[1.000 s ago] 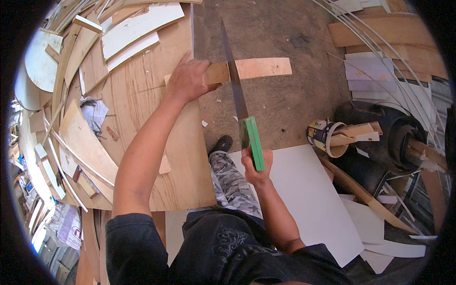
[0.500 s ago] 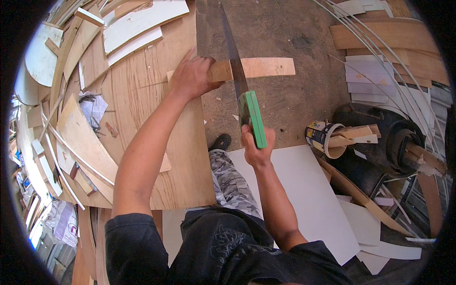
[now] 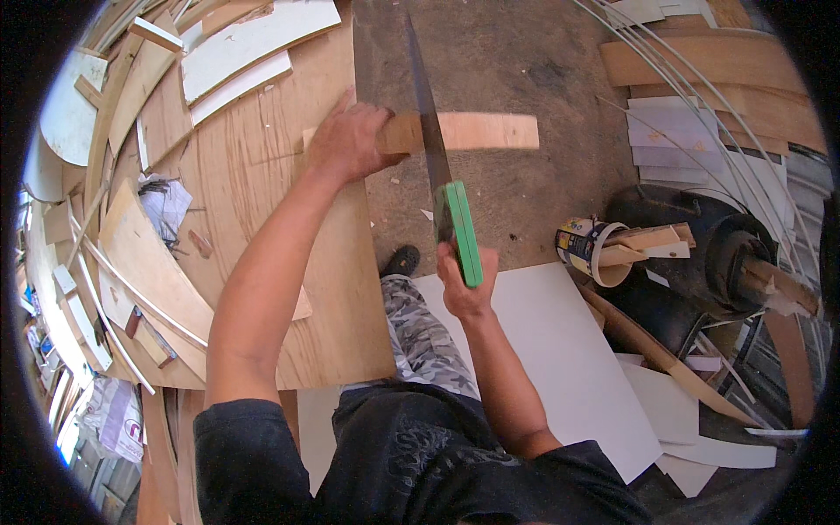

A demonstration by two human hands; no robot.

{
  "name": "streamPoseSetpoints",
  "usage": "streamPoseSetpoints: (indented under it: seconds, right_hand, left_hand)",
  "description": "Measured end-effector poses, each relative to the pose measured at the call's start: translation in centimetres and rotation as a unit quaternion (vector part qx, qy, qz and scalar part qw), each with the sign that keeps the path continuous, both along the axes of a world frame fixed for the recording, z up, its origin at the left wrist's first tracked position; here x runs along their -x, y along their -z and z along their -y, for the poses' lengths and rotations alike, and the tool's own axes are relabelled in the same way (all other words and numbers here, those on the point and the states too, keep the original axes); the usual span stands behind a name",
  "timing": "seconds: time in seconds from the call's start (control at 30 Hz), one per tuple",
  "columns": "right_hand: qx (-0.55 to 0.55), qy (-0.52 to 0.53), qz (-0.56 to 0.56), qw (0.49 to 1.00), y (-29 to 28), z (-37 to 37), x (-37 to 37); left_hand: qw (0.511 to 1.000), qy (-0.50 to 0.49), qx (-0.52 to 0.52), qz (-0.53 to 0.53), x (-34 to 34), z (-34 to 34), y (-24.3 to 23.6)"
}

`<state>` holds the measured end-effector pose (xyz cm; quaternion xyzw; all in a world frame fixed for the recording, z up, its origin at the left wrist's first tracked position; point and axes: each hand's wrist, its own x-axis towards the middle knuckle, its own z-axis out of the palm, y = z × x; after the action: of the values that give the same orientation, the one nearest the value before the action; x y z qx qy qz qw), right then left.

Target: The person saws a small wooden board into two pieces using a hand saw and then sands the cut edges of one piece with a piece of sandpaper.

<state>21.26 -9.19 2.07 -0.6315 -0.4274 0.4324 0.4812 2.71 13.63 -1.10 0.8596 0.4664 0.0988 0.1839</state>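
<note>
My left hand (image 3: 350, 140) grips a short wooden strip (image 3: 487, 129) at the right edge of a plywood board (image 3: 332, 271); the strip juts out over the brown floor, and its outer part is slightly blurred. My right hand (image 3: 465, 278) is closed on the green handle of a handsaw (image 3: 459, 234). The saw's long dark blade points away from me and crosses the strip just right of my left hand. Whether the blade is in a cut cannot be told.
Wood offcuts (image 3: 236, 57) and curved pieces pile on the plywood's left. At the right are a bucket (image 3: 577, 245) of wood scraps, a black rolled container or drum (image 3: 691, 245), thin rods and stacked boards (image 3: 700, 61). A white sheet (image 3: 577, 367) lies below, by my camouflage-clad leg.
My right hand and the saw have moved forward from one second ago, then slightly back toward me since half a second ago. My left hand stays on the strip.
</note>
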Motion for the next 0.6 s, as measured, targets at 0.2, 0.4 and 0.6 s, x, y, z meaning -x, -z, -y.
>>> streamPoseSetpoints:
  seconds: [0.2, 0.4, 0.6]
  right_hand:
    - [0.011, 0.015, -0.004, 1.000, -0.1, -2.9, 0.3]
    - [0.032, 0.002, 0.051, 0.998, -0.3, 0.9, 0.3]
    - [-0.006, -0.030, 0.110, 0.993, -2.6, -0.7, 0.7]
  left_hand:
    - [0.999, 0.029, 0.023, -0.029, -0.2, -0.1, -0.5]
    - [1.000, 0.015, 0.014, 0.013, -0.1, -0.1, -0.6]
    - [1.000, -0.009, 0.002, 0.019, -0.3, -0.1, -0.1]
